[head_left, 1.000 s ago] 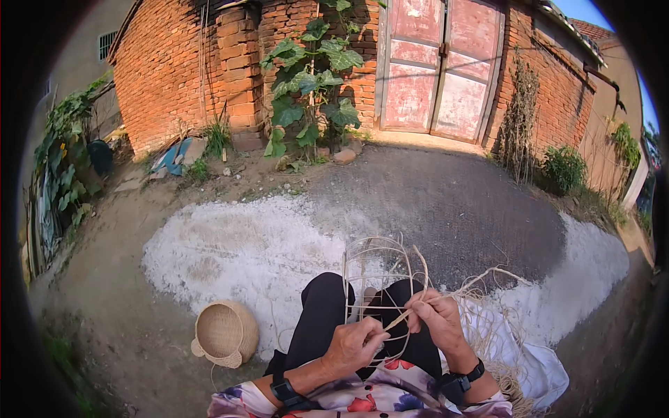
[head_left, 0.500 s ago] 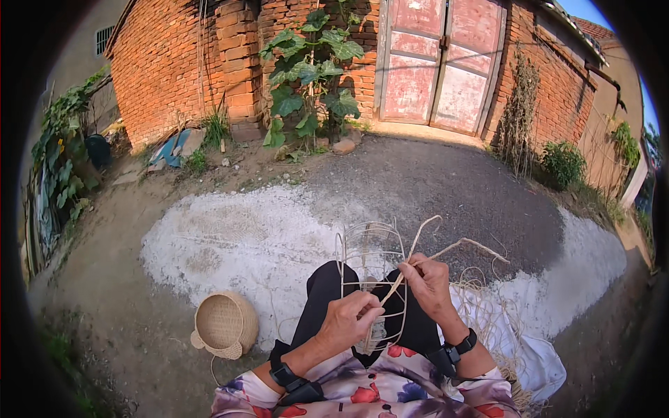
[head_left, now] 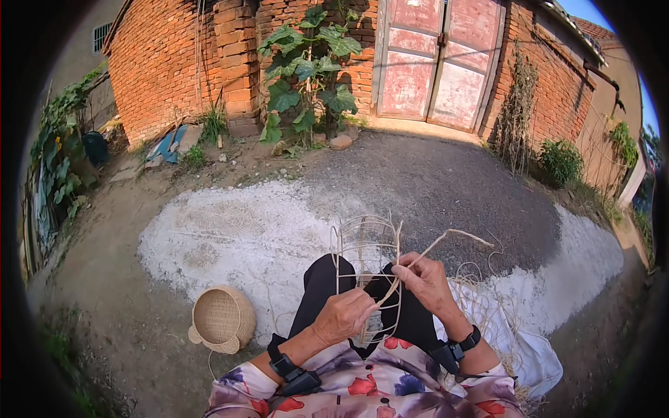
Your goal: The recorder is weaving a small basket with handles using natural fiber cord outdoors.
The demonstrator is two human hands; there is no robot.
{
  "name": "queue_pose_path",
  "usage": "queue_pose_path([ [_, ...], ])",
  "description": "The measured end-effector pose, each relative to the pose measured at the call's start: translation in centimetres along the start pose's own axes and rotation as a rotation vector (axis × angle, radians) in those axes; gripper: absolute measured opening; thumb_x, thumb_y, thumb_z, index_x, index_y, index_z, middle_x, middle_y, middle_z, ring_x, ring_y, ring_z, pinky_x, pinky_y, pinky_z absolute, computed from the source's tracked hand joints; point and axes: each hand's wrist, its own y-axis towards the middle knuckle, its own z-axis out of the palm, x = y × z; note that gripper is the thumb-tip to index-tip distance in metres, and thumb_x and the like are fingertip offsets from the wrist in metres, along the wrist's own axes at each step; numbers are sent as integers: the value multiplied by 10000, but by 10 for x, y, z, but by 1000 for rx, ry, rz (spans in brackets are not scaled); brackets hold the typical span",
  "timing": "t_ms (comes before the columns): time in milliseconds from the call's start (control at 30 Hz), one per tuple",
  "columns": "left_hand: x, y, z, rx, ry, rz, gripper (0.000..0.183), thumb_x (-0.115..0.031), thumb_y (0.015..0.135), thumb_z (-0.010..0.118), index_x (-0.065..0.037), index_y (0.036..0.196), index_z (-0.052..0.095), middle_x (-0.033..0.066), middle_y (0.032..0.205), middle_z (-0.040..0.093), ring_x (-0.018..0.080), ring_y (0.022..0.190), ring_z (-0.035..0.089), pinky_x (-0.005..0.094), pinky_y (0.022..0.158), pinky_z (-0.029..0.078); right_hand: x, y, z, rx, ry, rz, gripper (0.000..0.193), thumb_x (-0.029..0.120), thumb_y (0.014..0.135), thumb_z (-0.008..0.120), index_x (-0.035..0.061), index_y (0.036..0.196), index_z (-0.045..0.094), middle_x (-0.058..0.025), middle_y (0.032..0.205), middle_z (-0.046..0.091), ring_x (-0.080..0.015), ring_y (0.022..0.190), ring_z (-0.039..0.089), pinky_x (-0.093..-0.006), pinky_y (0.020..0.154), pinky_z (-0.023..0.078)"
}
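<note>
A basket frame (head_left: 367, 276) of thin pale rods stands between my knees, its curved top bent over my lap. My left hand (head_left: 343, 315) is closed in a pinch at the frame's near right side, on the lower end of a tan fibre cord (head_left: 449, 234). Higher up the same cord, the thumb and fingers of my right hand (head_left: 424, 284) press together against the right upright of the frame. From there the cord's loose end sticks out to the right. Whether the left fingers also grip a rod is hidden.
A round woven basket (head_left: 224, 319) with small ear-like flaps lies tipped on the ground at left. Right of my leg, loose fibre strands (head_left: 491, 313) lie on a white sack (head_left: 536, 362). Farther off are a leafy plant (head_left: 306, 76), a brick wall (head_left: 164, 76) and a red double door (head_left: 435, 66).
The cord piece that stood up above my right hand has come down to the frame's upright. My left hand has turned slightly, its fingers closer together.
</note>
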Motion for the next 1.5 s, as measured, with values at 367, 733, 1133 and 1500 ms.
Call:
queue_pose_path([
  [367,6,1,-1,267,-13,-81,105,-97,898,519,-3,872,559,130,839,547,300,817,575,382,705,478,8,-73,3,176,-128,-329,172,72,798,718,15,854,566,-58,774,648,-88,578,598,-231,541,460],
  [733,7,1,-10,373,-7,-81,112,-101,879,519,-4,889,574,124,910,578,293,890,575,374,755,480,4,-85,17,399,-344,-157,208,244,882,620,42,907,581,-116,695,605,-281,646,622,-371,548,461],
  [1133,5,3,-2,78,-137,-110,128,-122,848,640,-4,823,596,118,664,585,269,611,603,367,553,468,52,-61,-72,418,1062,-169,333,307,942,581,-20,877,582,-73,655,583,-98,474,474,-214,457,362],
  [1500,26,38,-5,247,-162,-347,242,-177,907,581,18,763,584,98,579,532,149,525,509,320,516,419,2,-39,-42,71,45,7,285,294,907,619,17,897,685,-4,582,553,-70,548,525,-261,497,384],
])
